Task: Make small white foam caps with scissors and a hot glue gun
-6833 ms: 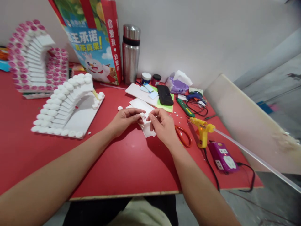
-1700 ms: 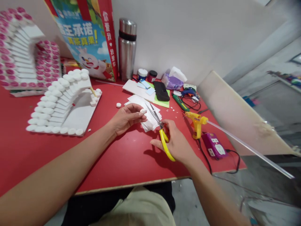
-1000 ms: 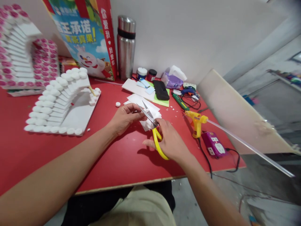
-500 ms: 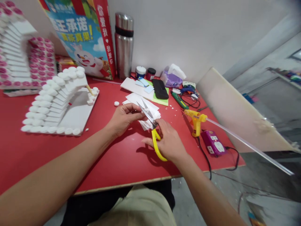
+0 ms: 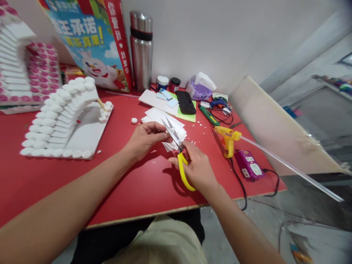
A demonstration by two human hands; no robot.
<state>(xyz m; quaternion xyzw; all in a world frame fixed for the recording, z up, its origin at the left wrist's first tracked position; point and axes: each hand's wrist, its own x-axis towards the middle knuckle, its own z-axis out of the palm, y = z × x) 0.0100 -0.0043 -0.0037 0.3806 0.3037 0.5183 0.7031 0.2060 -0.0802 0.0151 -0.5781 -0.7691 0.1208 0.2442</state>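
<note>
My right hand (image 5: 198, 167) grips a pair of scissors (image 5: 182, 172) by the yellow handles, blades parted and pointing away from me. My left hand (image 5: 147, 140) is pinched close to the blades, on a small white piece (image 5: 171, 131) that lies between them; its exact shape is hard to make out. Under the blades lie white paper sheets (image 5: 156, 116) with small scraps. A small round white piece (image 5: 134, 120) sits on the red table (image 5: 132, 190), left of the paper. Farther left stands a white staircase model (image 5: 64, 121) edged with round white pieces.
A yellow glue gun (image 5: 228, 138) with a long clear stick rests beside a purple power box (image 5: 249, 165) at right. Behind are a steel flask (image 5: 141, 55), a black case (image 5: 186, 102), a tissue pack (image 5: 200, 88) and a printed bag (image 5: 90, 40). A pink-and-white model (image 5: 44, 73) stands far left.
The view has shifted slightly, so objects at the back and left sit a little farther left. Both hands keep almost the same pose, with the scissor blades still parted around the white piece.
</note>
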